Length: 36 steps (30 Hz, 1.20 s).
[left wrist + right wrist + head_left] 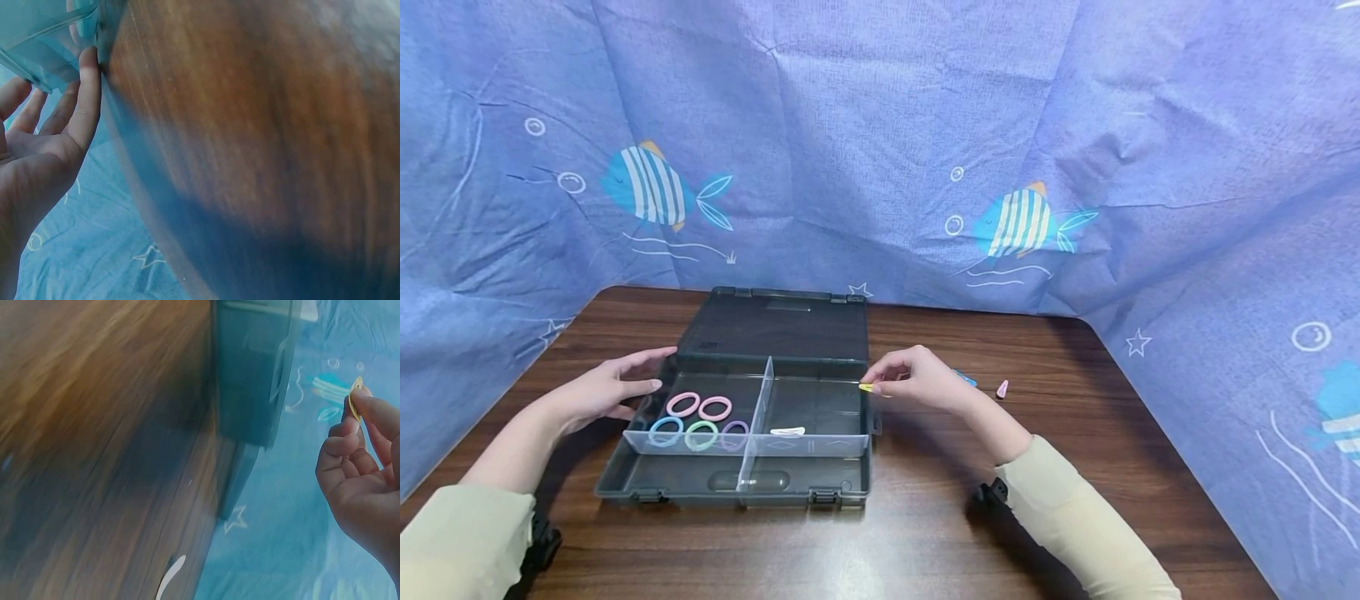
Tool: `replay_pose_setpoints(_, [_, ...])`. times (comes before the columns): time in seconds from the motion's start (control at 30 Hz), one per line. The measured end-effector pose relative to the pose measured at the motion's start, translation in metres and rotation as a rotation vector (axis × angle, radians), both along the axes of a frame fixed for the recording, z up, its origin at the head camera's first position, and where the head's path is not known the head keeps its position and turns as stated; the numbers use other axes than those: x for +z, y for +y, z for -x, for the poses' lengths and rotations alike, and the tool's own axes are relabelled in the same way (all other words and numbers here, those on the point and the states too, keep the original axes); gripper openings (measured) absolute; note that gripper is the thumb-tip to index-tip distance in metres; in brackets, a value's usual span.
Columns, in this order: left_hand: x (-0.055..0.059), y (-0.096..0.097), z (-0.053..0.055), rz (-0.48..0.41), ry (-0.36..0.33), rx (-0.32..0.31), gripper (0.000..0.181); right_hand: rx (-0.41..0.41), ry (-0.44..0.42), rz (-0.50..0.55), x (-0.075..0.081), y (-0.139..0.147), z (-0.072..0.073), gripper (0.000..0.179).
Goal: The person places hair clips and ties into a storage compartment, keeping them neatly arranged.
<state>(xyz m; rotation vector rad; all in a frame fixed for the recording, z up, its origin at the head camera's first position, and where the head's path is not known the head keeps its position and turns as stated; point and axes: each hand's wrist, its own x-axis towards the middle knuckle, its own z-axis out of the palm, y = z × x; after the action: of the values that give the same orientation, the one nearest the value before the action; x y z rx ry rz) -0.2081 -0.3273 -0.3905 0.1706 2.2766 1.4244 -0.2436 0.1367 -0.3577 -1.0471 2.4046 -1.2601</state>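
Note:
My left hand (598,390) rests at the left side of a dark see-through divided box (613,479), its extended fingers touching the wall, as the left wrist view also shows. My right hand (917,379) pinches a small yellow hair clip (355,400) between thumb and fingers, over the box's right rim. Inside the back left compartment lie several hair ties, among them a pink hair tie (682,394), a blue hair tie (655,432), a green hair tie (691,435) and a purple hair tie (726,437). A white hair clip (787,432) sits in the back right compartment by the divider.
The box's lid (782,329) lies opened away toward the back. Right of the box, on the wooden table (970,533), are a pink hair clip (1002,389) and a blue hair clip (966,377) partly behind my right hand. A blue fish-patterned cloth (865,167) hangs around the table.

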Motion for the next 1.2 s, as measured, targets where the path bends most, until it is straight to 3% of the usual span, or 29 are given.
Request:
replay_pose_setpoints(0.43, [0.001,0.005,0.003,0.047,0.011,0.001,0.068,0.072,-0.041,0.072,-0.004,-0.044,0.000,0.013])
replay_pose_setpoints(0.87, [-0.002,-0.003,0.003,0.029,0.044,0.004,0.066,0.099,-0.014,0.037,-0.016,-0.085,0.005,0.012])
replay_pose_setpoints(1.2, [-0.003,-0.003,0.007,0.057,0.156,0.014,0.070,0.081,0.027,-0.042,-0.021,-0.105,0.005,0.011])
